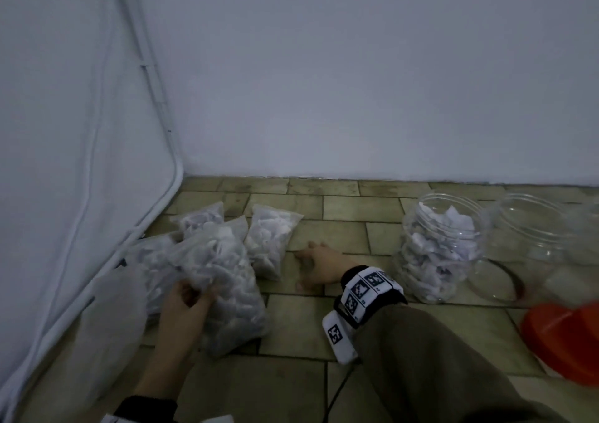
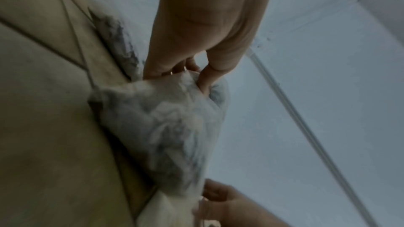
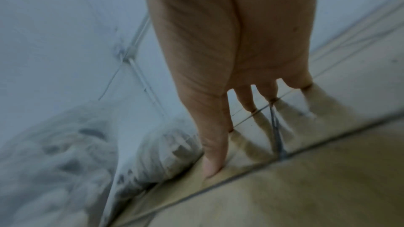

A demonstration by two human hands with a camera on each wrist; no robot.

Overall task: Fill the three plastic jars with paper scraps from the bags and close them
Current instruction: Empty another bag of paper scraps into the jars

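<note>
On the floor [image 1: 324,390] by the wall, bags lie heaped at left; one jar [image 1: 437,254] stands filled and lidless, an empty jar [image 1: 534,247] beside it. The left hand [image 1: 181,306] pinches the nearest bag [image 1: 223,280] at its top; best to lift it upright by that neck so no scraps spill. The right hand [image 1: 319,268] is spread flat on the tiles, holding nothing, just beside another bag [image 1: 269,241].

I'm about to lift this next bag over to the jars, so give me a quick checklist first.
1. Left hand grips the clear plastic bag of paper scraps: ok.
2. Right hand free, fingers spread on the tiled floor: ok.
3. Bag mouth opened: cannot tell.
4. First clear plastic jar filled with scraps: ok.
5. Second clear jar open and empty: ok.
6. Orange lid within reach: ok.
</note>
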